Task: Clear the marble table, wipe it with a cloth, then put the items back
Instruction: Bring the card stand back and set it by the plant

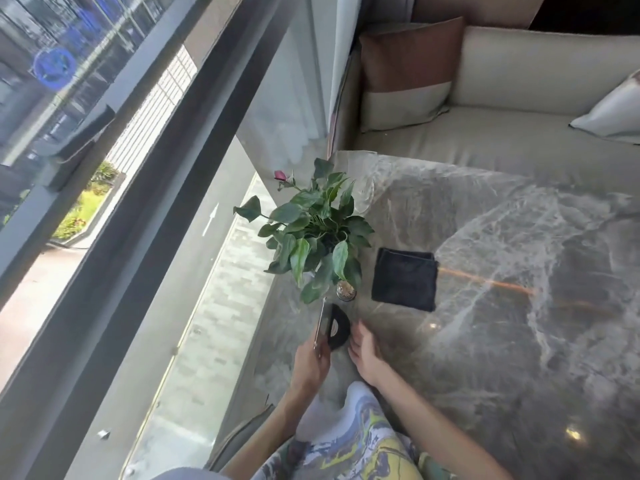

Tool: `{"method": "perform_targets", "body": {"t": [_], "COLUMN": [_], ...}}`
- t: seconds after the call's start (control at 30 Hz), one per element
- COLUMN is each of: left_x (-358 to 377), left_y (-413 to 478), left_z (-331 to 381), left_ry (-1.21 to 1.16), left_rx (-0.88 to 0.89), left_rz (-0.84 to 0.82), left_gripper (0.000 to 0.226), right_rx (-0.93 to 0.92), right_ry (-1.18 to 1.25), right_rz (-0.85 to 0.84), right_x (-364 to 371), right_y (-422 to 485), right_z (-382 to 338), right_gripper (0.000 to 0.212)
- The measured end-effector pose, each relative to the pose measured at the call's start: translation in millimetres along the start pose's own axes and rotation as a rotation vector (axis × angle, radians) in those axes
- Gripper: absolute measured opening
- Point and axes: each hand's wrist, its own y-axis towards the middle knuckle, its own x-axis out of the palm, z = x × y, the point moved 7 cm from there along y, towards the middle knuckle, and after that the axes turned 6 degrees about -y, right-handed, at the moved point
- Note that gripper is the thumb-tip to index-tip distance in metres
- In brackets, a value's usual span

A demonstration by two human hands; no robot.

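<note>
Left hand (310,360): grasping a thin upright panel (320,323), lower centre.
Right hand (365,353): released, beside black disc (341,329) (contact unclear).
Cloth (404,279): folded on worktop (519,237), centre.

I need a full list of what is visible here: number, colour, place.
marble table: one, grey with white veins, right half.
potted plant: one, green leaves, pink bud, table's left edge.
cloth: one, dark, folded, right of the plant.
small jar: one, clear, nearer than the plant.
glass: one, clear, behind the plant.
thin panel: one, greyish, edge-on, against black base.
sofa: one, beige, beyond the table.
brown-and-white cushion: one, sofa's left end.
pale cushion: one, sofa's right.
window: one, dark frame, left.
left hand: grips the panel.
right hand: fingers relaxed, beside the base.
</note>
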Motion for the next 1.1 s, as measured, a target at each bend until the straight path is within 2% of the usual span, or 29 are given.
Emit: {"method": "perform_targets", "body": {"t": [0.17, 0.47, 0.67, 0.8, 0.9, 1.0, 1.1], "left_x": [-2.4, -9.5, -2.8, 2.2, 6.8, 21.1, 45.3], "left_y": [-3.4, -8.0, -8.4, -8.7, -14.0, -31.4, -44.3], "left_z": [2.3, 15.1, 7.7, -4.2, -7.0, -13.5, 3.9], "left_ry": [-0.039, -0.036, -0.075, -0.111, -0.038, 0.114, 0.152], "left_rx": [-0.047, -0.032, -0.063, -0.187, -0.29, -0.384, -0.356], "left_rz": [0.019, 0.036, 0.013, -0.12, -0.301, -0.484, -0.534], "left_gripper": [0.024, 0.028, 0.022, 0.031, 0.017, 0.05, 0.045], "right_rx": [0.005, -0.001, 0.002, -0.013, -0.06, -0.172, -0.287], "right_ry": [0.002, 0.001, -0.028, -0.171, -0.301, -0.448, -0.498], "right_rz": [-0.04, -0.058, -0.053, -0.103, -0.137, -0.158, -0.052], "right_x": [1.5, 0.0, -0.9, -8.8, -24.4, -55.2, -114.9], "right_y": [2.2, 5.3, 5.1, 1.3, -15.8, -43.0, -79.7], "right_z": [0.6, -0.7, -2.3, -5.7, -23.4, -48.1, -62.3], "right_gripper": [0.059, 0.064, 0.064, 0.061, 0.061, 0.059, 0.05]}}
